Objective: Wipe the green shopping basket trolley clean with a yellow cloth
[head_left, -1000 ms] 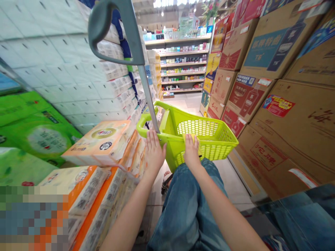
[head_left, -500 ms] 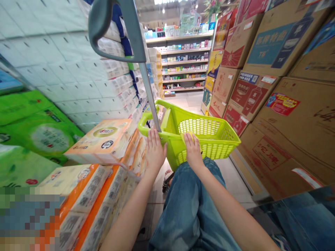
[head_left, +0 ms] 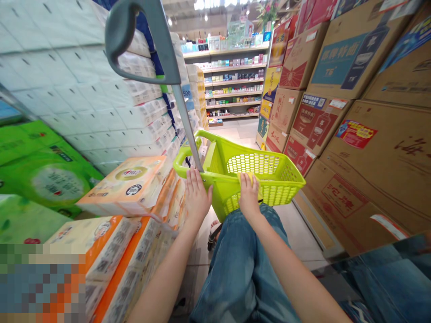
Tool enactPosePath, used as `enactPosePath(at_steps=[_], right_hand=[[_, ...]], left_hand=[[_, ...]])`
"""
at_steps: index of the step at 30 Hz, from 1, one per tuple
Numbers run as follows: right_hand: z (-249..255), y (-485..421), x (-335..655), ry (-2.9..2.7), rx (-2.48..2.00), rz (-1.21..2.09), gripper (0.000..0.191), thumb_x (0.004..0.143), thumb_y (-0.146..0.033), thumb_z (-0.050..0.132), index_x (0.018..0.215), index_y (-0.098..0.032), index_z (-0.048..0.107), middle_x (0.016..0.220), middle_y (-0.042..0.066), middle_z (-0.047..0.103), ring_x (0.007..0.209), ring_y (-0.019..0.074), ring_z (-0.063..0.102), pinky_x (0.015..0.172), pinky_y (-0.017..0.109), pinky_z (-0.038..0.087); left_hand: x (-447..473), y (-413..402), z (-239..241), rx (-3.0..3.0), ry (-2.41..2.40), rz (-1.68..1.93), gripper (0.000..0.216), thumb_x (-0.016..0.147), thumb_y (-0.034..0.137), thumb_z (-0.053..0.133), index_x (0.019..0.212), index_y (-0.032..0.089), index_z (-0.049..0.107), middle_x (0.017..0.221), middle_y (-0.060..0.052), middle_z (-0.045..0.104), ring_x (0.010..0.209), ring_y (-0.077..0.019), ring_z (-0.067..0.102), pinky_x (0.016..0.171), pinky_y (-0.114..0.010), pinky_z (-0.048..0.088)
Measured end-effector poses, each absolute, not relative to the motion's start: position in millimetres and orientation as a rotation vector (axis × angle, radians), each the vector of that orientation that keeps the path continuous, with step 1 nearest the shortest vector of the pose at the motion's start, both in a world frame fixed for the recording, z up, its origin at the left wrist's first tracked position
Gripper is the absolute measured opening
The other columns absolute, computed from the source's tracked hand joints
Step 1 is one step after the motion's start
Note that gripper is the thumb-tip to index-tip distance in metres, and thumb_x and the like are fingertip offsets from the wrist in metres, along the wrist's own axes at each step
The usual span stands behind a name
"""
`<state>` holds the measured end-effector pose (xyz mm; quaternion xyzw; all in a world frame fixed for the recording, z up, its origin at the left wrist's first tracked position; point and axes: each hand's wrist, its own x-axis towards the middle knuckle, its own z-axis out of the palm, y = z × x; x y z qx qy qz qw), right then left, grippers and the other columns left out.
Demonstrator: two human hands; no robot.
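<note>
A lime-green plastic shopping basket (head_left: pixel 269 179) stands on the floor in front of my knees, with a grey pull handle (head_left: pixel 148 40) rising up and to the left. My left hand (head_left: pixel 197 195) rests with straight fingers against the basket's near left corner, at the foot of the handle's pole. My right hand (head_left: pixel 248 195) grips the near rim of the basket, fingers curled over it. My legs in blue jeans (head_left: pixel 242 264) are bent below the hands.
Orange-and-white tissue packs (head_left: pixel 131 188) are stacked at my left, with green packs (head_left: pixel 47 170) and white packs (head_left: pixel 84 89) behind. Cardboard cartons (head_left: pixel 370 148) wall the right side. The narrow aisle floor (head_left: pixel 239 130) leads to far shelves (head_left: pixel 232 80).
The view shifted slightly; both hands stay on the basket in the same places.
</note>
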<state>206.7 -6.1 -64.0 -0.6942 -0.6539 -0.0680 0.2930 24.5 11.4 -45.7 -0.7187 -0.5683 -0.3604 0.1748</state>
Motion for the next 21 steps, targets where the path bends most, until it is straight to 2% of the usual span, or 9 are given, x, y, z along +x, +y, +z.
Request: enactPosePath(at_steps=[3,7,10,13,17,21], right_hand=[[-37.7,-2.9,154.8,-1.816,-1.709,-0.045,0.083,0.071,0.005,0.040,0.153,-0.010,0.035,0.155,0.014,0.041,0.149,0.0318,0.022,0.121,0.057,0.024],[-16.3,-2.2,117.3,-1.869,-1.548,0.013,0.073,0.081,0.001,0.038,0.152,-0.009,0.036,0.156,0.013,0.041,0.148,0.0315,0.022,0.122,0.058,0.020],[-22.3,-2.5,128.5,-1.916,-1.478,-0.029,0.070,0.084,0.000,0.036,0.153,-0.011,0.036,0.157,0.012,0.041,0.149,0.0282,0.022,0.123,0.055,0.021],[-40.4,-3.3,160.3,-1.959,-1.467,-0.114,0.077,0.079,0.004,0.035,0.154,-0.012,0.033,0.158,0.010,0.039,0.150,0.0258,0.021,0.123,0.052,0.023],[-66.1,-6.6,211.4,-1.939,-1.593,-0.224,0.086,0.073,0.005,0.036,0.157,-0.014,0.028,0.157,0.011,0.040,0.149,0.0265,0.022,0.122,0.054,0.026],[-86.3,-12.4,258.0,-1.877,-1.730,-0.331,0.083,0.076,0.003,0.037,0.156,-0.014,0.029,0.155,0.011,0.042,0.147,0.0285,0.025,0.121,0.054,0.027]], left_hand=[[24.4,11.0,-46.4,-2.020,-1.607,-1.001,0.077,0.098,0.038,0.042,0.157,0.000,0.009,0.163,-0.025,0.019,0.154,-0.0325,0.008,0.121,-0.054,0.025],[22.7,9.0,-46.2,-1.988,-1.618,-0.946,0.067,0.097,0.020,0.032,0.158,0.005,0.009,0.164,-0.020,0.020,0.155,-0.0268,0.008,0.123,-0.051,0.022],[22.4,8.4,-45.3,-2.002,-1.621,-0.936,0.072,0.097,0.031,0.039,0.157,0.003,0.011,0.164,-0.022,0.021,0.155,-0.0291,0.010,0.123,-0.052,0.021],[23.3,8.3,-44.0,-2.013,-1.626,-0.947,0.080,0.096,0.042,0.044,0.157,0.002,0.011,0.163,-0.024,0.020,0.154,-0.0316,0.010,0.122,-0.053,0.021],[24.7,7.8,-42.7,-2.025,-1.628,-0.956,0.079,0.097,0.039,0.044,0.158,0.002,0.009,0.164,-0.023,0.018,0.155,-0.0316,0.008,0.123,-0.053,0.020],[25.2,7.1,-42.3,-2.014,-1.633,-0.947,0.080,0.097,0.039,0.044,0.157,0.001,0.009,0.164,-0.022,0.018,0.155,-0.0319,0.008,0.123,-0.052,0.019]])
